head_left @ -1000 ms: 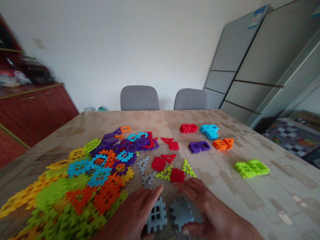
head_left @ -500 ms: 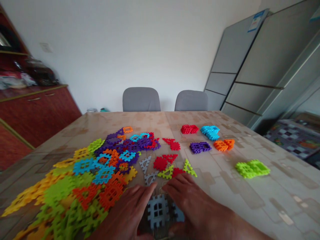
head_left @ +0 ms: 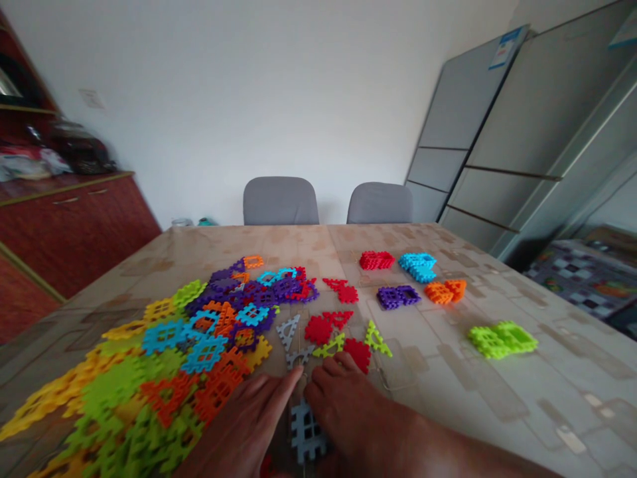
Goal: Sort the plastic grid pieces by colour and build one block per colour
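A grey toothed plastic building piece with a window cut-out (head_left: 304,435) lies on the table close in front of me, between my hands. My left hand (head_left: 251,418) rests along its left side, fingers stretched out and close together. My right hand (head_left: 348,398) reaches over from the right, its fingers curled over the grey piece's right part; what lies beneath the palm is hidden. Just beyond my fingertips are grey triangle pieces (head_left: 288,330), a red piece (head_left: 357,354) and green triangle pieces (head_left: 377,340).
A large pile of mixed-colour pieces (head_left: 124,378) spreads over the table's left. Grouped stacks stand on the right: red (head_left: 377,259), blue (head_left: 418,265), purple (head_left: 398,297), orange (head_left: 445,291) and green (head_left: 502,338). Two grey chairs (head_left: 280,201) stand beyond the far edge.
My right hand has moved left, closer to my left hand, and now covers part of the grey window piece. The second grey piece under it has gone out of sight.
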The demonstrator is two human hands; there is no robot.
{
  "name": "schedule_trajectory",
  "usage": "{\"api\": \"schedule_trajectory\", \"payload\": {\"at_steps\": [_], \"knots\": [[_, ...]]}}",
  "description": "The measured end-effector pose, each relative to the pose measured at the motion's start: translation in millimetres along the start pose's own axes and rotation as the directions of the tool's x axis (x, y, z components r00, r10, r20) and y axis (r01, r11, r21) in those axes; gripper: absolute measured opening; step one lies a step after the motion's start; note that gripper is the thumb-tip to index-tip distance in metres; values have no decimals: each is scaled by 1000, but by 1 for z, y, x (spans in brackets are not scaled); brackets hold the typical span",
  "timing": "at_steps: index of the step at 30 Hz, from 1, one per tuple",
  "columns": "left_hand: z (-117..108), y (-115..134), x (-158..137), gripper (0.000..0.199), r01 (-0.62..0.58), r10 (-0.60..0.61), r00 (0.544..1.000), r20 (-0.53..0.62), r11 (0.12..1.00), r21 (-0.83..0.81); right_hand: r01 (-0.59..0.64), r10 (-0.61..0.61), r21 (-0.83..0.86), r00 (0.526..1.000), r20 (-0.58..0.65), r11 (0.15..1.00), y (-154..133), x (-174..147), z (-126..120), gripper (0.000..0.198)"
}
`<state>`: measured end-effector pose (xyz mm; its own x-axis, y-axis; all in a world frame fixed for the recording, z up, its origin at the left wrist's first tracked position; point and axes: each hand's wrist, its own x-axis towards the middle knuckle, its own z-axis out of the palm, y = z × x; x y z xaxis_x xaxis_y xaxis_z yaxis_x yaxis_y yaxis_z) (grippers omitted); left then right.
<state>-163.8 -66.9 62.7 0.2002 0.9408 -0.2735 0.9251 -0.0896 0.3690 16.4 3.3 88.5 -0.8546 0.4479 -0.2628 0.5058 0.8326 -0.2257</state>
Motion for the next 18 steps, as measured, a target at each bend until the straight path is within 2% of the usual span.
{"api": "schedule_trajectory", "payload": {"at_steps": [4, 6, 11, 15, 18], "knots": [[3, -3, 0, 94, -34, 35, 999, -30, 999, 20, 27, -27, 28, 999, -30, 999, -1, 3, -2, 71], [0, 1, 0, 94, -25, 25, 1000, 5, 999, 36, 26, -24, 35, 999, -38, 999, 2, -2, -5, 75], [-12, 18, 3, 89, -10, 6, 997, 82, 999, 43, -52, 64, 133, 994, -92, 990, 28, -33, -13, 76], [-13, 28, 6, 82, -60, 55, 995, 81, 997, 58, -68, 81, 225, 996, -46, 972, 45, -57, -8, 79], [-6, 28, 10, 77, -94, 90, 995, 44, 991, 95, -60, 74, 277, 997, -40, 959, 47, -66, -5, 73]]}}
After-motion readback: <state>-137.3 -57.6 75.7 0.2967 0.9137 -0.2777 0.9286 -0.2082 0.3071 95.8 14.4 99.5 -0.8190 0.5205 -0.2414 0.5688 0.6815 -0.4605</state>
